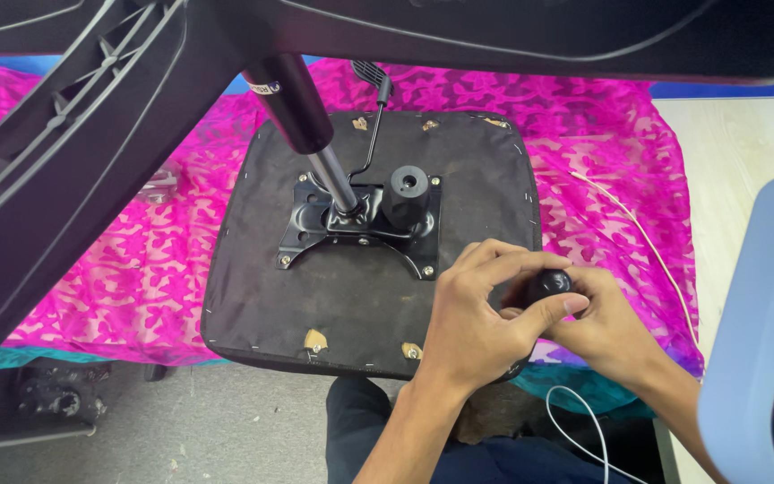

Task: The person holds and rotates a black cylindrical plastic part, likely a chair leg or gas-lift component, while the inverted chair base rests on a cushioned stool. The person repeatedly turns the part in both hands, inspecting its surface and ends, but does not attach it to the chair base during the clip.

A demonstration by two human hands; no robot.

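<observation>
Lower right of centre, both hands are gripping a small black knob [548, 285] at the edge of the upturned chair seat [333, 296].
Left hand [481, 314] is curling shut around it, the right hand [606, 327] is pinching it from the other side; it could be slipping from the fingers and rolling off the seat onto the pink cloth [136, 269], or cross-threading, since the hands are hiding what it meets.

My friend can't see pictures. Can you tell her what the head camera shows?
Both hands, left hand and right hand, grip a small black round knob at the edge of an upturned black chair seat. The seat lies on a pink patterned cloth, with a metal plate and gas cylinder at its middle.
</observation>
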